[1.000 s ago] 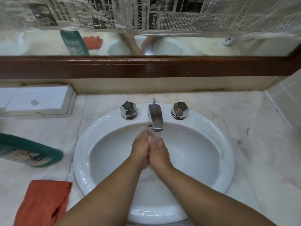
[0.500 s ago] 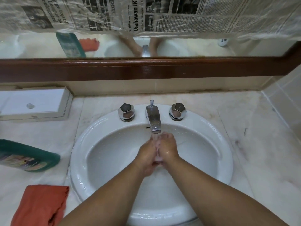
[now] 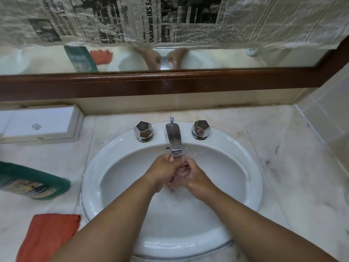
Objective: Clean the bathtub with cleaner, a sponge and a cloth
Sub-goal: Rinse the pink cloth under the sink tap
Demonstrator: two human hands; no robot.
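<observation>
My left hand [image 3: 162, 171] and my right hand [image 3: 197, 179] are wet and clasped together over the white sink [image 3: 245, 167], just below the spout of the chrome tap [image 3: 174, 138]. Water runs over them. The left hand's fingers curl over the right hand's curled fingers, and neither holds any object. A green cleaner bottle [image 3: 32, 183] lies on its side on the counter to the left of the sink. An orange cloth [image 3: 49, 237] lies folded at the front left. No sponge or bathtub is in view.
Two faceted chrome knobs [image 3: 143, 130] [image 3: 201, 128] flank the tap. A white box [image 3: 39, 123] sits at the back left of the marble counter [image 3: 294, 167]. A wood-framed mirror [image 3: 217, 59] partly covered with newspaper stands behind. A tiled wall rises on the right.
The hands have rubbed against each other under the running water, shifting slightly away from and back toward the spout. The bottle and cloth have not moved.
</observation>
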